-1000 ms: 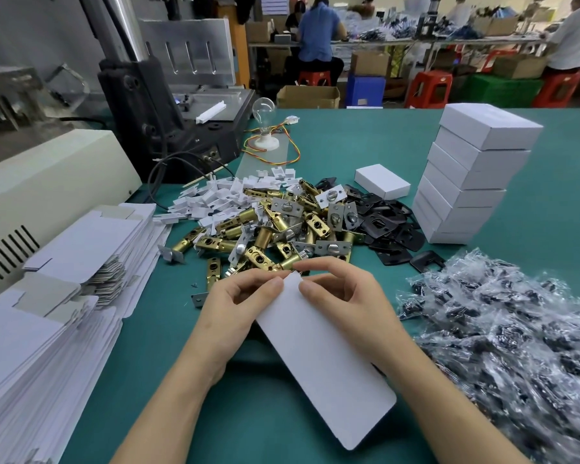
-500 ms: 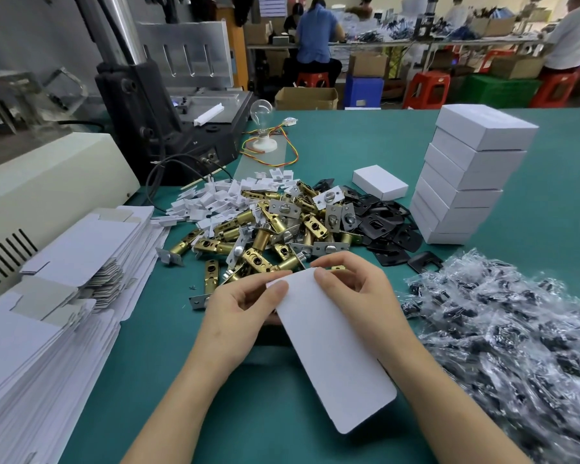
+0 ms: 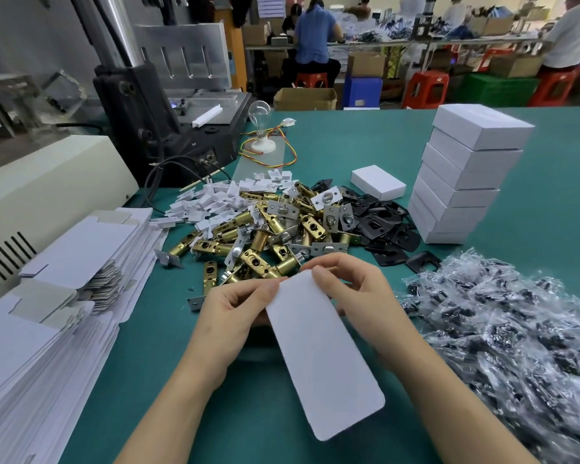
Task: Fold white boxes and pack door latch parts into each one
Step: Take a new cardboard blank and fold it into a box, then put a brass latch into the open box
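Many flat white box blanks (image 3: 57,296) lie in sloping stacks at the near left of the desk (image 3: 148,329), and they show grey where flaps turn up. Right of them, further off, small white plastic pieces (image 3: 215,199) spill into a heap of brass latch bodies (image 3: 265,236). The latches look rigid and heavy for their size, and the barrel is probably the easiest place to grip one.

Nearer, the left hand (image 3: 228,313) pinches the far left edge of one blank (image 3: 325,356) between thumb and fingers. This blank is a long, plain white card with rounded near corners. It slants from the hands toward the near right and seems lifted clear of the desk. The right hand (image 3: 359,296) grips its far right corner, with the fingers curled over the top edge.

The card looks light and thin. It seems stiff enough to keep its shape when held at one end, but it would likely crease if pressed away from its fold lines. Holding it by the edges close to a fold, as both hands do here, seems the right grip.

Further right lie black plates (image 3: 382,226), a single folded box (image 3: 377,181) and a leaning tower of folded boxes (image 3: 466,182). At the near right are crinkly clear bags (image 3: 516,329) of dark small parts, which are probably slippery.
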The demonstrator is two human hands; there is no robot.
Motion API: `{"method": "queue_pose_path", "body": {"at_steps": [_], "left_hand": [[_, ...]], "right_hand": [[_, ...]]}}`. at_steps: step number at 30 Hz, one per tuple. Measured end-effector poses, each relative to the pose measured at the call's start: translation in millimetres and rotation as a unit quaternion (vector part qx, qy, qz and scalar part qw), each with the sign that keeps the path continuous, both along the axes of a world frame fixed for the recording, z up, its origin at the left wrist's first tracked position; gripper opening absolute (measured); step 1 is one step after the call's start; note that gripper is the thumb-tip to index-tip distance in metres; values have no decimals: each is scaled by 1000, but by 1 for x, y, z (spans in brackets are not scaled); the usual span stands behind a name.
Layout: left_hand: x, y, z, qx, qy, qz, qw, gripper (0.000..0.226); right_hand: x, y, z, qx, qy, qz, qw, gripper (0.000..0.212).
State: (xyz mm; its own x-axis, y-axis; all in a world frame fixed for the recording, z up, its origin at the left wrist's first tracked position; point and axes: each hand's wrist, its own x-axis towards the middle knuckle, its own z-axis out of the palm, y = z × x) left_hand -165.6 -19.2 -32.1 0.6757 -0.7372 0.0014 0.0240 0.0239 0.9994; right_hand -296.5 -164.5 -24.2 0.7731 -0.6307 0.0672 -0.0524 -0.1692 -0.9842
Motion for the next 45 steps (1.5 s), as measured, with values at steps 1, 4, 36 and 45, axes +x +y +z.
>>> {"method": "queue_pose_path", "body": {"at_steps": [1, 4, 36, 45], "left_hand": [[1, 0, 1, -4, 19, 13, 1000, 23], [4, 0, 4, -16, 81, 55, 995, 25], [15, 1, -9, -193, -136, 181, 955, 15], [17, 4, -12, -205, -125, 206, 949, 24]], "right_hand": [[0, -1, 2, 7, -11, 9, 1000, 22], [-5, -8, 3, -117, -25, 44, 992, 50], [31, 35, -29, -426, 211, -34, 879, 49], [39, 48, -29, -483, 200, -35, 852, 34]]}}
